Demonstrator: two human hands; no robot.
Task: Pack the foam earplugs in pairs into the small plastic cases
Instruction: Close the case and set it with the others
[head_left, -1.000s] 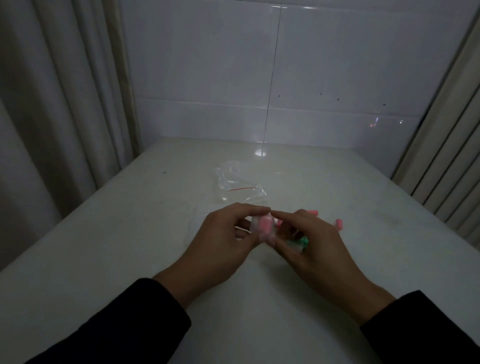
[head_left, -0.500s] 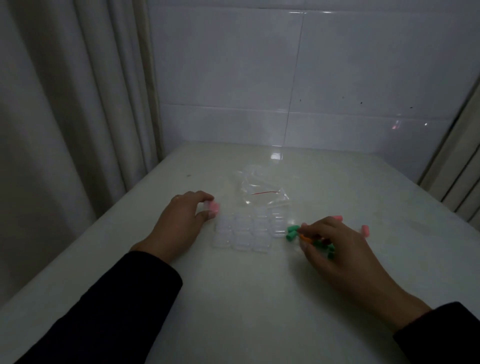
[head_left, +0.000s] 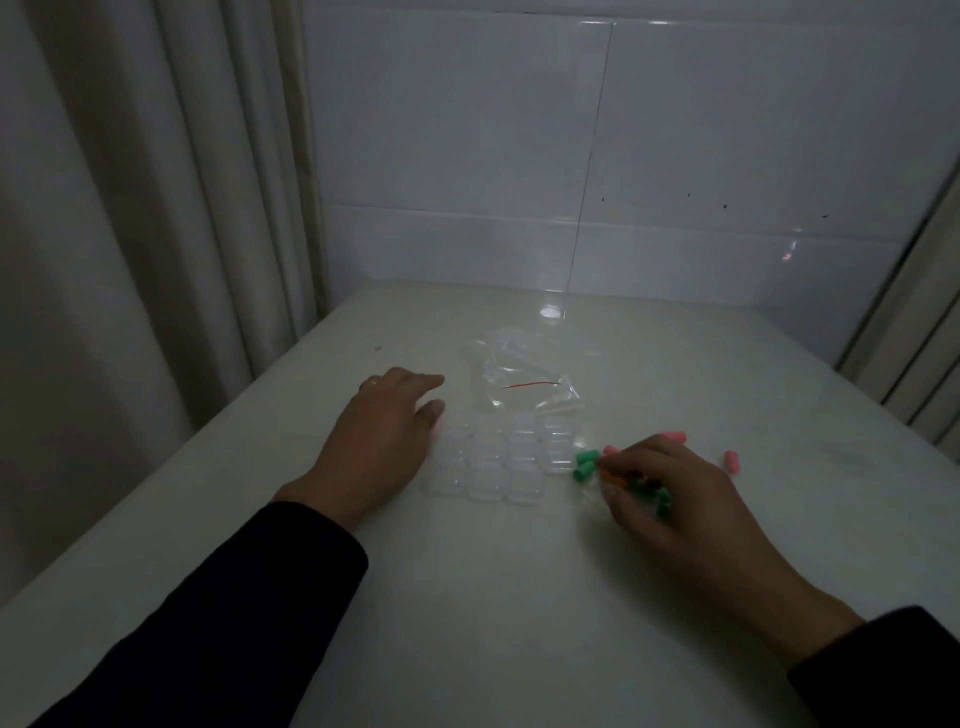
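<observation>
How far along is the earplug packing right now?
Barely started, it seems. The clear cases sit grouped on the table and look empty, though the dim light makes that uncertain. The right hand is gathering loose green earplugs; the left hand rests beside the cases. Pink earplugs lie loose, so nearly all pairs remain unpacked.

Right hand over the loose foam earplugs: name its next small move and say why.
Probably pinch two matching plugs, likely the green foam earplugs at its fingertips, and carry them to the cluster of small clear plastic cases. The right hand rests among the loose plugs; the left hand lies flat beside the cases.
</observation>
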